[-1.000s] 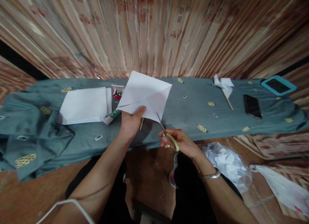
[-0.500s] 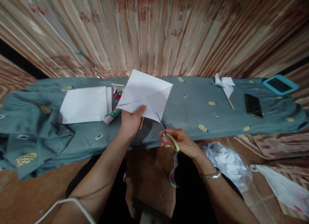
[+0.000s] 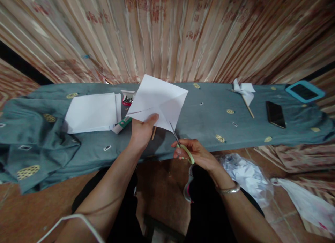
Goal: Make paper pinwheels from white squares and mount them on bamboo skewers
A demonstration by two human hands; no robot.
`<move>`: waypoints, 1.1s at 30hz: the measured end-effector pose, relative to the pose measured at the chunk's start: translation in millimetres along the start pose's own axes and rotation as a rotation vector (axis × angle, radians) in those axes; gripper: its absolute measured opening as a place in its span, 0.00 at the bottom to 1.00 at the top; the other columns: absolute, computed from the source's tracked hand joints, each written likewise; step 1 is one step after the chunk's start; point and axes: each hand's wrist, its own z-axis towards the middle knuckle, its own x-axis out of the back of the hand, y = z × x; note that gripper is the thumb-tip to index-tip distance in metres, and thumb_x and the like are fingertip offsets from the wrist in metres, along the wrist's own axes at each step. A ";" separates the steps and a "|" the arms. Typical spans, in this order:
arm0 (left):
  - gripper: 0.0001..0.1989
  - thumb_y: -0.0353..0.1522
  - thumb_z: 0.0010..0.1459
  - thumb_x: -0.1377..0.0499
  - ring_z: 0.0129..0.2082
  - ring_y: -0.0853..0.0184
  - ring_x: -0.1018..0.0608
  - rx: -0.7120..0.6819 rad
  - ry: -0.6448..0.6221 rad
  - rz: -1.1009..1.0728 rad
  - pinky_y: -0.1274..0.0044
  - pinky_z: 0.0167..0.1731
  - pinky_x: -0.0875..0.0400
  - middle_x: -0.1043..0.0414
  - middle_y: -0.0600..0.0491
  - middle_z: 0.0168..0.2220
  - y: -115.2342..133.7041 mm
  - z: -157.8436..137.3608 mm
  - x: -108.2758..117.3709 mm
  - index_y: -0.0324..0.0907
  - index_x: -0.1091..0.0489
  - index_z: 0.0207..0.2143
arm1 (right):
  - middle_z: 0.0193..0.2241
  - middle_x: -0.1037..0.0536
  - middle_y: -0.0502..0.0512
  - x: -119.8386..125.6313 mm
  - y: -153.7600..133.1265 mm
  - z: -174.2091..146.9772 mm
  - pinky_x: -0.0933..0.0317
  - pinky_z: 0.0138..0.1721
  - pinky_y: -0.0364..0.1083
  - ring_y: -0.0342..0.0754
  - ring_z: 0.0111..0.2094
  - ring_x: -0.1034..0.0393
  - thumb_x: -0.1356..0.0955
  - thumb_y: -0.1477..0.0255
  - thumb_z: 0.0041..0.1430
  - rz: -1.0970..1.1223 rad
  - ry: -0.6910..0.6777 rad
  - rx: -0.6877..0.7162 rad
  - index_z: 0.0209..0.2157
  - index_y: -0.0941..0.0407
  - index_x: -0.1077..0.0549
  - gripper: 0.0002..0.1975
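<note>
A square sheet of white paper point(image 3: 159, 93) is pinched by its near edge in my left hand point(image 3: 143, 129), thumb on top. One slit runs in from its left corner, and creases cross its face. My right hand point(image 3: 192, 152) grips scissors point(image 3: 186, 154) with light green handles. Their blades meet the paper near its closest corner. Below the sheet, part of a thin wooden stick point(image 3: 154, 133) shows. Beside my left hand lies a green and white box point(image 3: 123, 124), partly covered by the paper. Behind it is an open red box point(image 3: 127, 99) of small metal pieces.
A stack of white paper point(image 3: 90, 114) lies left on the grey-green cloth point(image 3: 204, 124). To the right are a paper pinwheel point(image 3: 246, 91) on a stick, a phone point(image 3: 275, 114) and a blue-framed tablet point(image 3: 305, 91). A plastic bag of paper scraps point(image 3: 246, 178) sits on the floor.
Almost nothing differs. The paper, both hands and the scissors keep nearly the same place; the view has shifted very slightly.
</note>
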 end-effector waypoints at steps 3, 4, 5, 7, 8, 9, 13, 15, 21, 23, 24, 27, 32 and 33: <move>0.20 0.30 0.42 0.34 0.40 0.60 0.22 -0.010 -0.013 -0.017 0.67 0.48 0.28 0.21 0.47 0.38 -1.0 -0.2 -0.1 0.37 0.26 0.42 | 0.24 0.28 0.48 -0.3 -0.5 -0.2 0.36 0.31 0.43 0.39 0.24 0.37 0.26 0.51 0.46 0.003 -0.009 0.016 0.35 0.60 0.27 0.27; 0.20 0.30 0.42 0.33 0.40 0.60 0.22 -0.014 -0.020 -0.023 0.68 0.48 0.28 0.21 0.48 0.38 -1.4 -0.1 0.1 0.37 0.26 0.42 | 0.24 0.29 0.48 -0.5 -0.6 -0.3 0.37 0.30 0.43 0.39 0.24 0.37 0.26 0.51 0.46 0.007 -0.011 0.016 0.35 0.60 0.27 0.26; 0.20 0.29 0.42 0.33 0.40 0.60 0.22 -0.017 -0.030 -0.028 0.68 0.48 0.28 0.21 0.48 0.37 -1.7 0.0 0.4 0.38 0.26 0.42 | 0.23 0.29 0.48 -0.7 -0.6 -0.3 0.37 0.30 0.42 0.39 0.25 0.36 0.26 0.52 0.46 0.011 -0.011 0.014 0.35 0.60 0.27 0.26; 0.20 0.29 0.43 0.33 0.40 0.60 0.21 -0.021 -0.048 -0.034 0.69 0.47 0.28 0.21 0.48 0.38 -2.7 0.4 1.2 0.39 0.26 0.42 | 0.23 0.29 0.47 -1.1 -0.3 -0.3 0.38 0.29 0.42 0.39 0.25 0.36 0.25 0.52 0.45 0.019 -0.005 0.007 0.34 0.60 0.27 0.25; 0.21 0.29 0.43 0.33 0.40 0.60 0.21 -0.022 -0.051 -0.035 0.69 0.47 0.27 0.21 0.49 0.38 -3.2 0.7 1.6 0.39 0.26 0.43 | 0.22 0.29 0.47 -1.2 0.1 -0.1 0.39 0.28 0.41 0.38 0.24 0.36 0.25 0.53 0.45 0.022 -0.002 0.004 0.33 0.60 0.28 0.25; 0.21 0.29 0.43 0.33 0.40 0.60 0.21 -0.020 -0.048 -0.034 0.69 0.46 0.27 0.21 0.49 0.39 -3.8 1.0 2.0 0.39 0.27 0.44 | 0.22 0.29 0.47 -1.2 0.8 0.2 0.39 0.28 0.41 0.38 0.24 0.37 0.25 0.53 0.45 0.027 0.001 0.000 0.33 0.60 0.28 0.25; 0.23 0.29 0.43 0.33 0.39 0.60 0.21 -0.024 -0.017 -0.006 0.68 0.45 0.27 0.21 0.49 0.38 -5.1 2.0 2.9 0.39 0.28 0.45 | 0.22 0.27 0.47 -0.5 5.2 2.1 0.40 0.26 0.40 0.37 0.23 0.35 0.23 0.55 0.41 0.062 0.016 -0.029 0.34 0.60 0.27 0.26; 0.23 0.30 0.42 0.33 0.40 0.60 0.21 -0.021 -0.016 0.005 0.68 0.46 0.27 0.21 0.49 0.38 -4.4 2.0 3.1 0.40 0.27 0.44 | 0.22 0.26 0.46 -0.1 6.9 2.8 0.39 0.25 0.39 0.37 0.23 0.34 0.22 0.55 0.39 0.077 0.022 -0.029 0.34 0.59 0.27 0.26; 0.23 0.30 0.42 0.34 0.42 0.58 0.21 0.014 0.001 0.029 0.67 0.47 0.27 0.21 0.49 0.40 1.4 0.1 1.8 0.42 0.27 0.44 | 0.21 0.26 0.45 0.4 5.9 2.2 0.39 0.25 0.39 0.37 0.22 0.33 0.21 0.58 0.39 0.094 0.034 -0.029 0.34 0.59 0.25 0.24; 0.22 0.30 0.42 0.34 0.42 0.58 0.21 0.012 0.009 0.037 0.68 0.46 0.26 0.21 0.49 0.39 2.6 -0.3 1.3 0.41 0.27 0.44 | 0.21 0.26 0.45 0.8 5.5 1.9 0.38 0.25 0.39 0.38 0.22 0.33 0.21 0.59 0.38 0.100 0.031 -0.033 0.34 0.59 0.25 0.24; 0.22 0.30 0.42 0.34 0.42 0.58 0.21 0.009 0.013 0.038 0.68 0.46 0.26 0.21 0.49 0.39 3.0 -0.4 1.0 0.41 0.27 0.44 | 0.21 0.26 0.45 0.9 5.5 1.9 0.38 0.25 0.39 0.38 0.22 0.33 0.21 0.59 0.39 0.101 0.032 -0.033 0.34 0.59 0.25 0.23; 0.22 0.30 0.42 0.34 0.40 0.59 0.21 0.007 0.010 0.035 0.69 0.45 0.26 0.21 0.49 0.38 3.2 -0.4 0.9 0.40 0.27 0.43 | 0.21 0.26 0.45 1.1 5.8 2.0 0.38 0.25 0.39 0.38 0.22 0.32 0.21 0.59 0.37 0.108 0.041 -0.040 0.33 0.59 0.24 0.24; 0.21 0.30 0.43 0.34 0.39 0.60 0.21 0.008 0.005 0.016 0.68 0.45 0.26 0.21 0.49 0.36 0.8 0.9 1.7 0.38 0.27 0.43 | 0.19 0.26 0.44 0.4 6.5 2.6 0.38 0.23 0.38 0.37 0.21 0.33 0.20 0.59 0.35 0.135 0.058 -0.054 0.33 0.59 0.24 0.24; 0.20 0.30 0.43 0.34 0.39 0.60 0.21 0.006 0.003 0.010 0.68 0.45 0.26 0.21 0.49 0.36 0.2 1.2 1.9 0.38 0.27 0.42 | 0.19 0.26 0.44 0.3 6.8 2.8 0.38 0.23 0.38 0.37 0.20 0.32 0.20 0.59 0.35 0.140 0.061 -0.053 0.33 0.59 0.23 0.24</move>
